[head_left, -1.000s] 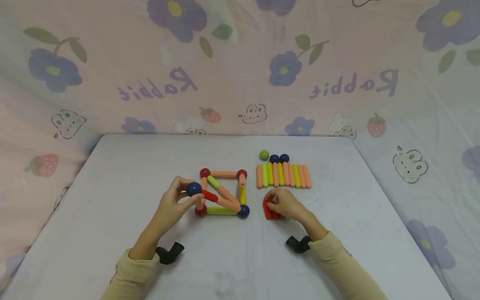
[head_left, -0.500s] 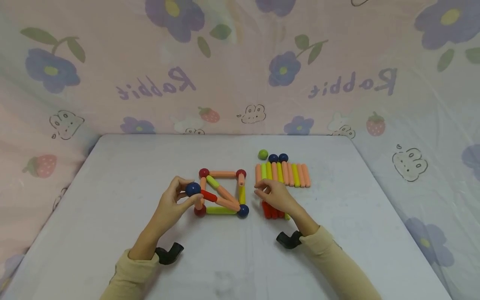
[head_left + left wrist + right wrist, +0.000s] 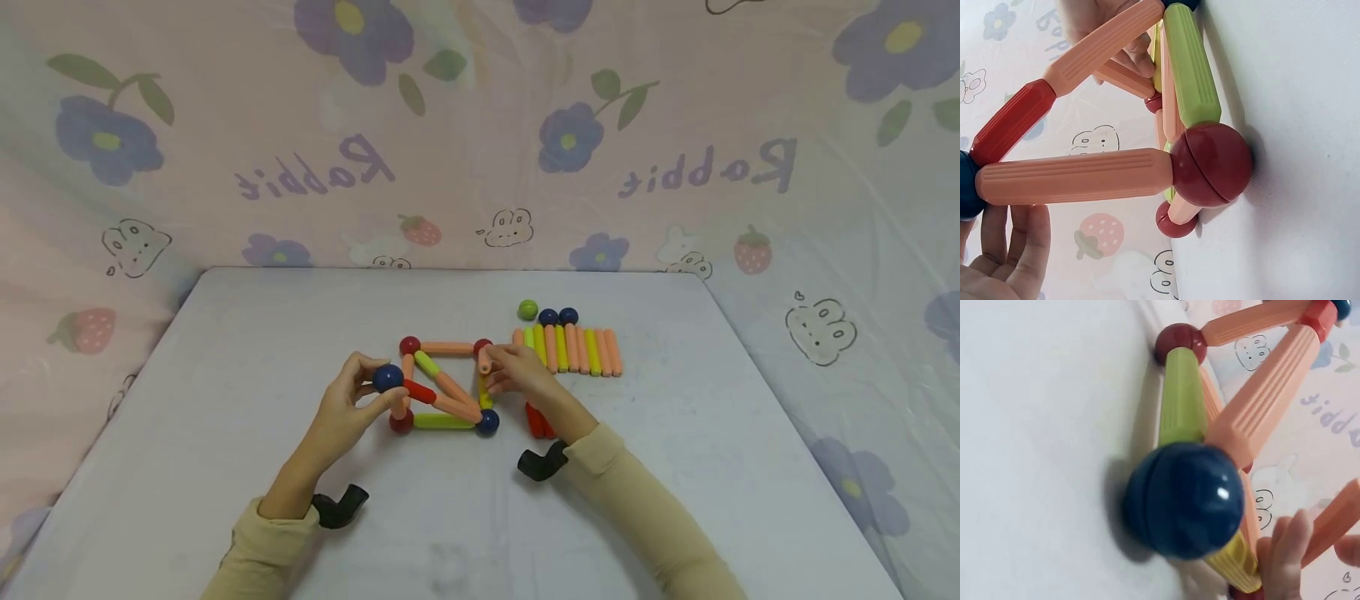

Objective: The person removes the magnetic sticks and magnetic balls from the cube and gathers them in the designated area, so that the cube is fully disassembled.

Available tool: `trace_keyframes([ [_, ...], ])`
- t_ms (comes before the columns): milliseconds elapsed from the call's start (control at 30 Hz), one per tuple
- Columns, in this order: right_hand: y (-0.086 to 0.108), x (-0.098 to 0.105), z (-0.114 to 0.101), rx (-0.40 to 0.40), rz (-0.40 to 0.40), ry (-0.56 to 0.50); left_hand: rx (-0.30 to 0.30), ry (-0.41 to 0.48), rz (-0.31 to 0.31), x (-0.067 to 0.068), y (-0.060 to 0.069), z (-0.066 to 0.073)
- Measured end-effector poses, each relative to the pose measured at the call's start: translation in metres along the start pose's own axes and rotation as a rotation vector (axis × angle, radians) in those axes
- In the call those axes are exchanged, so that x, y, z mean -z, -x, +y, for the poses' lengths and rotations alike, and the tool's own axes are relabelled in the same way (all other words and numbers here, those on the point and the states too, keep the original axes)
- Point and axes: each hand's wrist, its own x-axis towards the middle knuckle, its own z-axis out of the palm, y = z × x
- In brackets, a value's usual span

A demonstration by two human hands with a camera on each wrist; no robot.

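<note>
My left hand (image 3: 347,417) pinches a blue ball (image 3: 387,378) raised above the frame's near left corner. From that ball a red rod (image 3: 419,391) and an orange rod (image 3: 1266,394) slope down to the blue corner ball (image 3: 487,422); another orange rod (image 3: 1079,177) runs to the near left red ball (image 3: 1212,164). The frame's far side is an orange rod (image 3: 446,348), its near side a green rod (image 3: 442,422). At the far right corner my right hand (image 3: 528,379) has fingers and thumb around a raised orange rod (image 3: 1333,522) standing on a red ball.
Right of the frame lies a row of orange, yellow and green rods (image 3: 573,348). Behind them sit a green ball (image 3: 528,310) and two blue balls (image 3: 558,317). Red rods (image 3: 537,422) lie partly hidden by the right wrist. A printed curtain hangs behind the table.
My right hand has moved left from the red rods, past the rod row, to the raised orange rod. The left hand still holds its blue ball in the same place.
</note>
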Motion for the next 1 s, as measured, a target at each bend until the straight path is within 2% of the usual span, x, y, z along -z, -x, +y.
trace_keyframes([
  [133,-0.006,-0.001,0.001,-0.050,-0.003,-0.106,0.001,0.006,-0.005,0.000,0.001,0.000],
  [433,-0.009,-0.002,-0.002,-0.075,0.004,-0.199,0.011,-0.006,0.001,0.000,0.001,0.000],
  [567,-0.010,0.002,-0.001,-0.074,-0.020,-0.163,0.012,-0.006,0.002,-0.001,0.001,-0.001],
  [800,-0.010,0.009,0.002,-0.015,-0.064,-0.071,0.006,0.005,0.001,0.000,0.000,0.000],
  [1000,-0.006,0.017,0.003,-0.008,-0.067,0.004,0.014,0.000,-0.001,0.001,0.000,0.001],
])
